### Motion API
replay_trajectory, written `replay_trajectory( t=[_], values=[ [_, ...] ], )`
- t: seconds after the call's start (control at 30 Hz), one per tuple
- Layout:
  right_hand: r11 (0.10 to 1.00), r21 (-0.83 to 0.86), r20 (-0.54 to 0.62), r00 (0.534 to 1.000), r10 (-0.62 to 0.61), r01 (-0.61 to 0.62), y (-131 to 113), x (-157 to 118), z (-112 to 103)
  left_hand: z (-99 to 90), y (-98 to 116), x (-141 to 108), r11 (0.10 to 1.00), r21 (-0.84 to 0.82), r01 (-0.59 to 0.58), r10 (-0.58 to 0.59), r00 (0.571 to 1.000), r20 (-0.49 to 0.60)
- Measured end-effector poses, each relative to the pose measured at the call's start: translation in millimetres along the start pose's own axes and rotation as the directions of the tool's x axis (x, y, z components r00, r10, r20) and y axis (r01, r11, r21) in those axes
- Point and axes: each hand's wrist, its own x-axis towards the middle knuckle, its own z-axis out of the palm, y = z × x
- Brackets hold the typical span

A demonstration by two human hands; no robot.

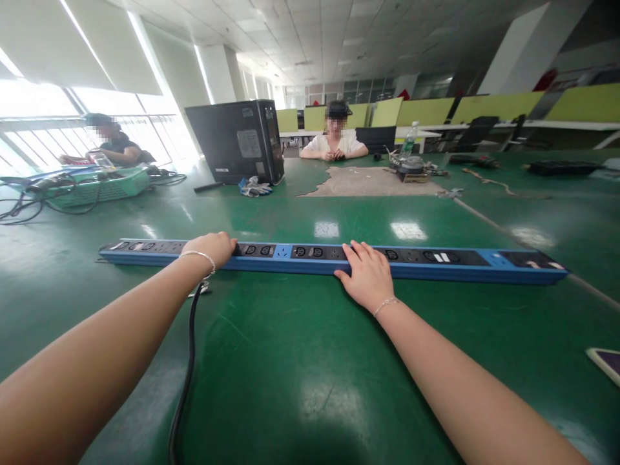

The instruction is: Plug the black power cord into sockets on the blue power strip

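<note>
A long blue and black power strip (320, 265) lies across the green table, its sockets facing up. My left hand (212, 248) is wrapped over the strip left of its middle, fingers curled round the far edge. Right of the middle, my right hand (368, 274) rests on the strip with its fingers spread over the top and the thumb at the near edge. A black cable (190, 355) runs from below my left wrist toward the near edge of the view. Part of the strip is hidden under both hands.
On the green table (290, 387) stand a black computer case (232, 142), gloves (254, 187) and a green basket (111, 187) with cables. A bottle (410, 139) and metal parts (411, 166) are farther back. One person (334, 139) sits opposite, another (113, 145) at the left.
</note>
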Motion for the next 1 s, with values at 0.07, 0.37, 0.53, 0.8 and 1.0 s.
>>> replay_trajectory(
  t=[0.07,0.37,0.53,0.8,1.0],
  values=[
    [1.000,0.011,-0.005,1.000,0.001,0.000,0,0,0,-0.9,2,-1,0.998,0.017,0.053,-0.053,0.999,0.005],
    [1.000,0.023,-0.006,1.000,0.011,-0.010,-2,0,-1,-8.1,10,-11,0.988,0.038,0.148,-0.147,0.989,-0.019],
    [0.999,0.030,-0.013,1.000,0.017,-0.016,-2,0,0,-5.2,11,-11,0.988,0.046,0.148,-0.147,0.989,-0.031],
    [1.000,0.015,-0.006,1.000,0.019,-0.019,-2,0,-1,-39.0,-6,-4,0.985,0.029,0.169,-0.168,0.985,-0.038],
    [1.000,0.015,-0.011,1.000,0.017,-0.017,-2,0,0,-84.4,-4,-16,0.998,-0.005,0.062,-0.062,0.998,-0.017]
  ],
)
